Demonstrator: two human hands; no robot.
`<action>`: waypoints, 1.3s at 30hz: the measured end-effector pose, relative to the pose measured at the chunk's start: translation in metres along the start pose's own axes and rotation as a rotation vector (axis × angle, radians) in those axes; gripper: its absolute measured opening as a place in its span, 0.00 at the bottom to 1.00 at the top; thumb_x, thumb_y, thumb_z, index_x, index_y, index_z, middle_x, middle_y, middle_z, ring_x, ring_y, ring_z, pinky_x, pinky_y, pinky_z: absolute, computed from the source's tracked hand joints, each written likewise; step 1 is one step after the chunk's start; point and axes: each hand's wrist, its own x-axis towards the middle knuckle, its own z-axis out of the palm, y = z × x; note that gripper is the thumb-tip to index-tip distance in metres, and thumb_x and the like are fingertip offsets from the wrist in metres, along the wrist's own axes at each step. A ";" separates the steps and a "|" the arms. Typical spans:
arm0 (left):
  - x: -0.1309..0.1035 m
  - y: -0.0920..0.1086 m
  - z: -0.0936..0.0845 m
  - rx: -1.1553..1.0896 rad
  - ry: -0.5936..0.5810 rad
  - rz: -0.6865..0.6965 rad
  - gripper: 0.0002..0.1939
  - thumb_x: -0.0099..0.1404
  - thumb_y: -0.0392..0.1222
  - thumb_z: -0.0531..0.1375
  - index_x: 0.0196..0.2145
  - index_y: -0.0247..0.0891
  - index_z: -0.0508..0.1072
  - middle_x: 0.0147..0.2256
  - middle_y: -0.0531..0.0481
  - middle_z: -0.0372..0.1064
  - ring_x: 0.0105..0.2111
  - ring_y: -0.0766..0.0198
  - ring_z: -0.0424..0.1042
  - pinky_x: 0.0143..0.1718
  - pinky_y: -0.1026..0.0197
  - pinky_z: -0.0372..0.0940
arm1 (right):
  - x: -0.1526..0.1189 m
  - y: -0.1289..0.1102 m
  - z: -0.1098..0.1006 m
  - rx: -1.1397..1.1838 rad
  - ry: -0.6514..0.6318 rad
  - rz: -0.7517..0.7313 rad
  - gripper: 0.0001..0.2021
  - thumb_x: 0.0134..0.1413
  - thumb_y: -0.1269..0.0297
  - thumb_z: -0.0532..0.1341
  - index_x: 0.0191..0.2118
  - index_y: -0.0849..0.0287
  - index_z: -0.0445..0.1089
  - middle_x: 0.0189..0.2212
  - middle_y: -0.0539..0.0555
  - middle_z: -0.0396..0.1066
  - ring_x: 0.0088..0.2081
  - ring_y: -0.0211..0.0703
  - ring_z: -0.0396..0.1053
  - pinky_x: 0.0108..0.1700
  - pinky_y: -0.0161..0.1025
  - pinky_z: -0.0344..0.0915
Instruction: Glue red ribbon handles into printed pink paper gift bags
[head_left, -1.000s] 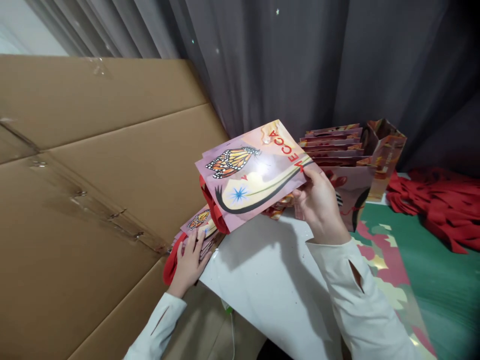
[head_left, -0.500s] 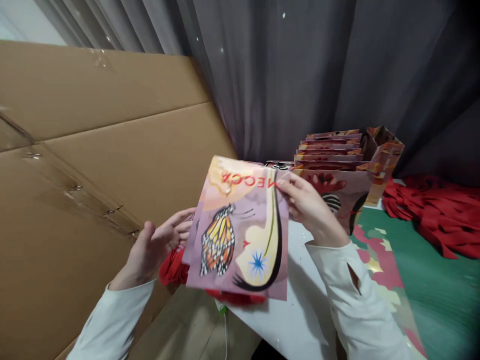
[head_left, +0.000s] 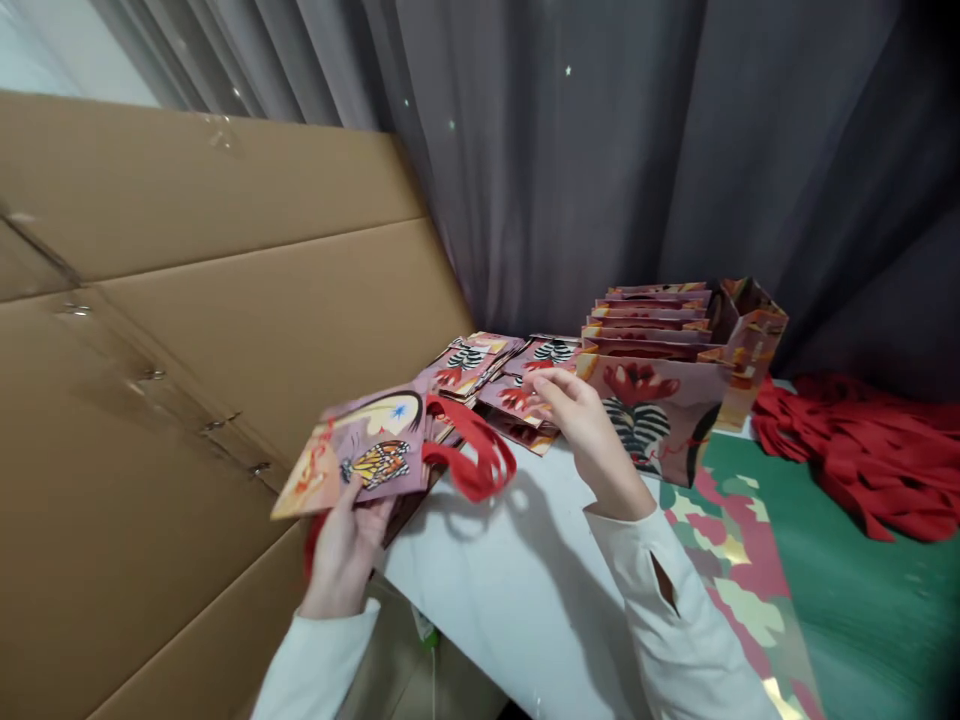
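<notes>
My left hand (head_left: 351,545) grips a flat paper gift bag (head_left: 375,420) with a monarch butterfly and a pale yellow shape printed on lilac. Red ribbon handles (head_left: 480,455) loop out from its right end, over the white tabletop. The bag is turned sideways, its orange end with red lettering pointing left. My right hand (head_left: 589,430) is apart from that bag, its fingers stretched out and holding nothing I can see. Just beyond its fingertips lie flat, stacked bags (head_left: 517,395) with red flower and striped prints. Another flat stack (head_left: 465,360) sits to their left.
Several opened gift bags (head_left: 652,400) stand in a row at the back right. A heap of red ribbons (head_left: 862,440) lies on a green surface (head_left: 862,600), beside a camouflage-patterned strip (head_left: 750,590). A large cardboard box (head_left: 187,350) walls off the left; a grey curtain (head_left: 562,180) hangs behind.
The butterfly bag has turned and moved left and down, from my right hand into my left. My right hand has let go, and the red handles now show at the bag's right end.
</notes>
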 end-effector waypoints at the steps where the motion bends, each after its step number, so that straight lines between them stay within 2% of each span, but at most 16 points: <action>1: 0.007 -0.012 -0.001 -0.012 0.017 -0.026 0.21 0.70 0.31 0.48 0.59 0.37 0.63 0.48 0.45 0.74 0.39 0.67 0.77 0.40 0.66 0.74 | 0.000 0.002 0.000 0.014 -0.002 0.020 0.12 0.41 0.55 0.68 0.29 0.57 0.74 0.29 0.49 0.74 0.28 0.35 0.68 0.29 0.32 0.64; 5: 0.026 -0.059 0.003 -0.062 0.059 -0.091 0.21 0.70 0.32 0.49 0.59 0.37 0.61 0.49 0.42 0.72 0.41 0.64 0.75 0.40 0.61 0.74 | 0.001 0.003 -0.001 0.046 -0.010 0.055 0.15 0.37 0.52 0.70 0.28 0.58 0.73 0.26 0.50 0.74 0.26 0.36 0.67 0.28 0.32 0.63; 9: 0.050 -0.080 0.018 -0.113 0.086 -0.057 0.18 0.69 0.44 0.57 0.54 0.36 0.66 0.49 0.44 0.68 0.43 0.61 0.72 0.41 0.54 0.72 | -0.002 -0.004 -0.005 0.027 -0.014 0.108 0.16 0.34 0.52 0.70 0.28 0.59 0.73 0.24 0.50 0.74 0.26 0.36 0.67 0.29 0.33 0.63; 13: 0.079 -0.086 0.043 -0.044 0.053 -0.149 0.18 0.68 0.47 0.58 0.52 0.37 0.67 0.50 0.44 0.67 0.44 0.59 0.71 0.44 0.51 0.70 | -0.002 -0.008 -0.006 0.017 0.028 0.145 0.18 0.31 0.51 0.71 0.28 0.59 0.73 0.24 0.50 0.74 0.26 0.36 0.66 0.31 0.34 0.63; 16: 0.090 -0.087 0.055 0.088 -0.041 -0.263 0.19 0.68 0.48 0.58 0.52 0.37 0.67 0.50 0.44 0.67 0.45 0.59 0.71 0.44 0.51 0.70 | -0.002 -0.008 -0.007 0.000 0.010 0.144 0.19 0.30 0.50 0.71 0.28 0.58 0.73 0.25 0.50 0.74 0.26 0.37 0.67 0.32 0.35 0.64; 19: 0.085 -0.078 0.053 0.287 -0.217 -0.374 0.19 0.68 0.50 0.57 0.51 0.36 0.68 0.48 0.44 0.68 0.44 0.59 0.71 0.44 0.50 0.70 | -0.001 -0.007 -0.008 -0.014 -0.025 0.142 0.19 0.31 0.49 0.71 0.29 0.58 0.72 0.25 0.50 0.73 0.26 0.37 0.66 0.32 0.35 0.63; 22: 0.068 -0.061 0.041 0.552 -0.423 -0.396 0.25 0.68 0.57 0.53 0.47 0.30 0.70 0.46 0.38 0.71 0.44 0.54 0.73 0.44 0.47 0.70 | 0.000 -0.006 -0.010 -0.016 -0.028 0.152 0.20 0.31 0.49 0.71 0.29 0.58 0.73 0.24 0.50 0.73 0.26 0.37 0.66 0.32 0.35 0.63; 24: 0.056 -0.051 0.031 0.749 -0.520 -0.317 0.28 0.67 0.59 0.52 0.45 0.28 0.71 0.45 0.33 0.72 0.44 0.49 0.74 0.44 0.45 0.70 | 0.000 -0.006 -0.010 -0.010 -0.022 0.157 0.20 0.30 0.49 0.71 0.29 0.58 0.73 0.25 0.50 0.74 0.26 0.37 0.67 0.32 0.35 0.64; 27: 0.044 -0.043 0.016 1.054 -0.555 -0.030 0.27 0.64 0.58 0.56 0.51 0.33 0.68 0.51 0.34 0.69 0.51 0.46 0.70 0.51 0.43 0.66 | -0.001 -0.007 -0.011 -0.002 -0.029 0.153 0.20 0.30 0.49 0.72 0.28 0.59 0.73 0.24 0.49 0.73 0.26 0.36 0.67 0.32 0.34 0.63; 30: 0.046 -0.041 0.002 1.350 -0.489 0.355 0.32 0.61 0.52 0.60 0.59 0.38 0.60 0.64 0.36 0.53 0.65 0.44 0.50 0.62 0.41 0.49 | -0.001 -0.007 -0.012 -0.013 -0.024 0.149 0.20 0.30 0.49 0.72 0.29 0.58 0.73 0.24 0.49 0.73 0.26 0.36 0.66 0.31 0.34 0.62; 32: 0.055 -0.042 -0.006 1.530 -0.422 0.560 0.34 0.60 0.49 0.60 0.62 0.36 0.58 0.67 0.35 0.45 0.68 0.43 0.39 0.65 0.39 0.39 | -0.001 -0.007 -0.012 -0.025 -0.015 0.148 0.21 0.29 0.49 0.72 0.29 0.58 0.73 0.23 0.49 0.72 0.25 0.36 0.65 0.29 0.34 0.61; 34: 0.066 -0.044 -0.012 1.690 -0.362 0.695 0.32 0.62 0.47 0.58 0.61 0.33 0.59 0.65 0.32 0.48 0.67 0.42 0.42 0.64 0.37 0.38 | -0.002 -0.010 -0.011 -0.040 -0.010 0.135 0.21 0.29 0.48 0.72 0.28 0.58 0.73 0.22 0.49 0.72 0.25 0.37 0.65 0.29 0.34 0.61; 36: 0.076 -0.046 -0.015 1.820 -0.317 0.783 0.30 0.63 0.47 0.57 0.60 0.33 0.61 0.63 0.31 0.54 0.65 0.42 0.49 0.63 0.38 0.43 | -0.009 -0.020 -0.008 -0.054 -0.019 0.081 0.20 0.32 0.48 0.71 0.28 0.58 0.73 0.22 0.50 0.72 0.27 0.38 0.67 0.30 0.35 0.62; 39: 0.083 -0.051 -0.012 1.948 -0.257 0.858 0.30 0.63 0.48 0.56 0.60 0.33 0.62 0.62 0.31 0.57 0.64 0.42 0.52 0.62 0.40 0.47 | -0.036 -0.047 -0.004 -0.079 -0.069 -0.070 0.15 0.43 0.50 0.69 0.31 0.57 0.73 0.27 0.51 0.73 0.31 0.40 0.70 0.34 0.36 0.65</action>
